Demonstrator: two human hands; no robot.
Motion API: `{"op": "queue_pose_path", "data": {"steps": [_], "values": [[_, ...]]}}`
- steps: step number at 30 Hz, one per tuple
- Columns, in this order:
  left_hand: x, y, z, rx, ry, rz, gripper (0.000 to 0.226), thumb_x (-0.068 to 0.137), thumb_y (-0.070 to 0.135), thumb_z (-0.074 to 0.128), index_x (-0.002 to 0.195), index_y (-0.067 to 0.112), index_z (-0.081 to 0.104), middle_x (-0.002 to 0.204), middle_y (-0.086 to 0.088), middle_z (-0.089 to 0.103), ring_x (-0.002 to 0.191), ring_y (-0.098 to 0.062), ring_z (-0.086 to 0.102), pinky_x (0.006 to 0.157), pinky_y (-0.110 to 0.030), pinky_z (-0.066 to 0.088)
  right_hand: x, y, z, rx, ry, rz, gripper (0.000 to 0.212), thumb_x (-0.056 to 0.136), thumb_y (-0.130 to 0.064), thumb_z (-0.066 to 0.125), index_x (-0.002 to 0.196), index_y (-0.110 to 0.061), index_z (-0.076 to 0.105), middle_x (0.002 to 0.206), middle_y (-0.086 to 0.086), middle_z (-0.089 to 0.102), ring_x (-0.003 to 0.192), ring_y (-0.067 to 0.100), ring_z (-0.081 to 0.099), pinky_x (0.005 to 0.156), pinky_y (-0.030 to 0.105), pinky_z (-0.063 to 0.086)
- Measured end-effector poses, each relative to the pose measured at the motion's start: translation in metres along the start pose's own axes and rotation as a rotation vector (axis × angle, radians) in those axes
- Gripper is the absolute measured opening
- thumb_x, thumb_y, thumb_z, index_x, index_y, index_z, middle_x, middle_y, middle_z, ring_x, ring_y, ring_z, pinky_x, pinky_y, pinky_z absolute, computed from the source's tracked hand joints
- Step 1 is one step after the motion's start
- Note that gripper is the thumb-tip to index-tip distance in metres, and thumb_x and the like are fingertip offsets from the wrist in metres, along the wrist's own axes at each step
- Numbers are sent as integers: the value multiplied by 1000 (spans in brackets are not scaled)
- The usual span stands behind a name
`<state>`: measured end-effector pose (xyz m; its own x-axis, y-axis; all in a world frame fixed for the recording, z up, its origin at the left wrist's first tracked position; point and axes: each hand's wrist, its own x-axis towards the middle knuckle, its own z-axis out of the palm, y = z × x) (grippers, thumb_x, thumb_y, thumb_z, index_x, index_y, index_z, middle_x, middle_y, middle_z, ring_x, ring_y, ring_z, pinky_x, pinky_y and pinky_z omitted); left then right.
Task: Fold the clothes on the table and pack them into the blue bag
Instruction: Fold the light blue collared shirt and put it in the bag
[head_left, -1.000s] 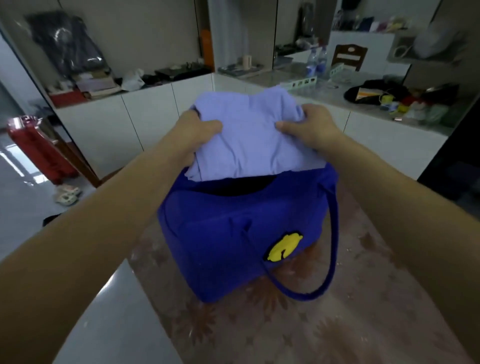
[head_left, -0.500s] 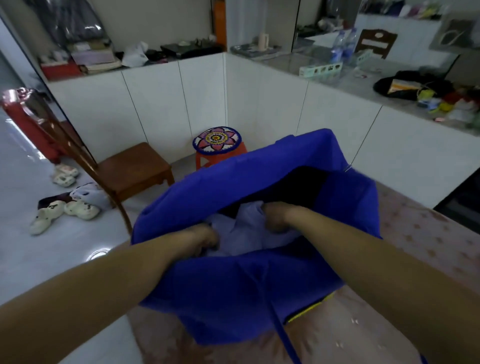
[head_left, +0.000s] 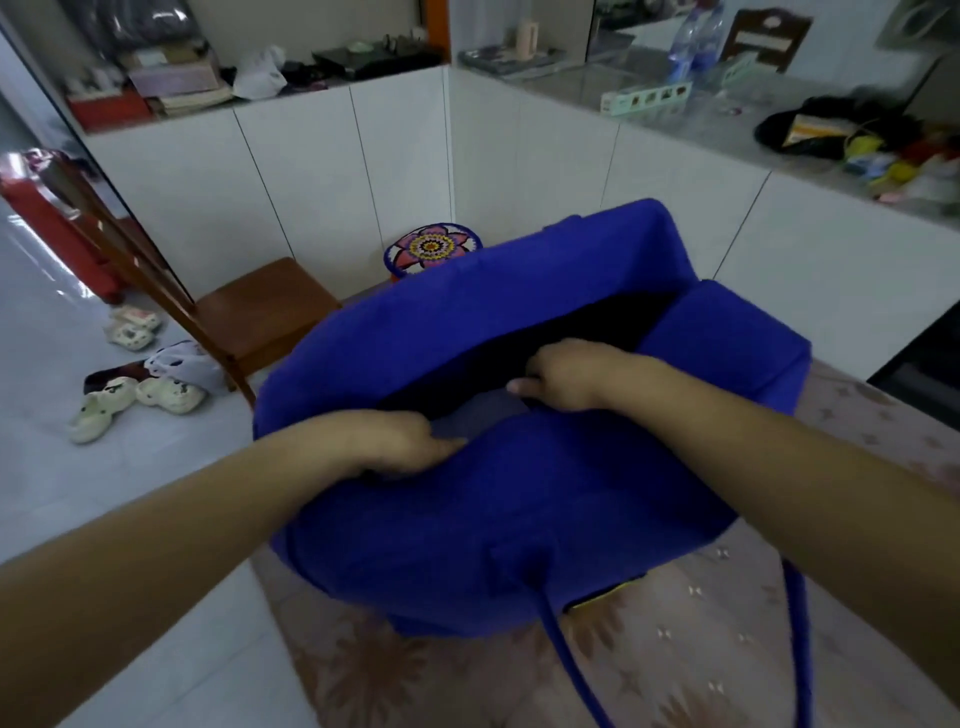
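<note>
**A:** Seen from the camera on your head, your blue bag (head_left: 519, 519) sits on the table (head_left: 701, 649) near its corner. Its mouth is open and turned up toward you.

**B:** Both your hands are in that mouth. Your left hand (head_left: 395, 441) lies at the near rim, on the left side, with the fingers pointing right along the edge.

**A:** Your fingertips there slip under the blue fabric. I can't tell whether you grip the rim, the clothing, or nothing at all.

**B:** Your right hand (head_left: 566, 374) is further in. The knuckles are bent and the fingers dip down into the dark inside. Your thumb sticks out to the left, over the pale garment (head_left: 478, 410).

**A:** Those fingers are hidden too, so I can't tell whether you pinch the garment or only press on it.

**B:** The garment itself lies inside the bag, between your two hands. Only a small lilac patch of it shows.

**A:** A strap (head_left: 566, 649) runs from the bag's near side over the flowered tablecloth toward you.

**B:** To your left, past the table, stands a wooden chair (head_left: 260, 312). A stool (head_left: 431, 247) with a flower-patterned top peeks out just behind the bag. Pale shoes (head_left: 171, 396) lie on the floor, and a white counter (head_left: 571, 83) carries bottles (head_left: 691, 36).
</note>
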<state>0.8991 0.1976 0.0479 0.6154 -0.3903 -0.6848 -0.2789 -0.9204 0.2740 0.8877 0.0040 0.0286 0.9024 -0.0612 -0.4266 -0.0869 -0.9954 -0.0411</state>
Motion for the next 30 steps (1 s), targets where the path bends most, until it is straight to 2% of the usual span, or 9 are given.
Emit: {"op": "queue_pose_path", "data": {"steps": [6,8,10,12,14,16,20,24,30], "values": [[-61,-19,-3,-111,461,470,38,98,42,34,123,25,56,121,15,54,103,0,50,85,-6,36,-119,17,-17,92,399,-277,62,91,-65,26,132,-26,52,134,-8,54,124,13,47,112,42,27],[-79,-22,9,-21,676,643,50,92,56,37,132,28,49,124,22,45,112,7,42,95,-11,37,-154,16,-8,197,363,-279,92,74,-85,7,133,-30,51,134,-13,53,128,8,42,117,43,15],[-96,-23,26,90,634,644,78,76,78,24,136,33,44,129,26,36,119,12,31,103,-15,29,-170,12,10,20,284,-248,113,54,-94,0,136,-32,47,137,-13,51,134,8,35,117,42,2],[-103,-23,48,333,602,575,90,65,88,22,133,36,46,130,24,43,120,5,41,102,-22,33,-176,9,30,-172,274,-243,97,61,-90,21,128,-30,56,124,-8,61,129,14,43,115,44,0],[-103,-24,68,539,655,552,70,65,81,41,108,31,65,99,10,71,86,-12,68,72,-32,57,-176,11,48,-262,390,-241,57,75,-70,51,105,-24,68,95,-2,70,107,20,59,114,47,11],[-108,-19,81,677,715,513,31,60,53,75,72,25,67,54,3,63,47,-20,61,36,-26,45,-181,12,61,-283,559,-244,31,73,-52,71,80,-22,71,67,-2,67,81,22,65,109,50,28],[-134,-10,97,674,786,554,26,54,31,84,54,23,60,37,2,48,31,-23,50,37,-19,23,-212,11,76,-197,704,-269,29,57,-45,85,62,-22,67,50,-5,59,62,19,63,96,50,44],[-156,-6,124,620,802,585,27,73,43,54,53,26,49,36,4,45,30,-20,48,32,-22,33,-251,17,94,-147,823,-263,31,59,-45,83,71,-21,68,61,-6,64,74,19,65,101,47,40],[-182,9,160,546,773,459,31,77,52,59,61,26,55,45,5,53,42,-23,54,40,-32,45,-342,27,131,54,948,-146,51,82,-45,57,127,-21,57,131,3,57,123,21,50,112,44,26]]}}
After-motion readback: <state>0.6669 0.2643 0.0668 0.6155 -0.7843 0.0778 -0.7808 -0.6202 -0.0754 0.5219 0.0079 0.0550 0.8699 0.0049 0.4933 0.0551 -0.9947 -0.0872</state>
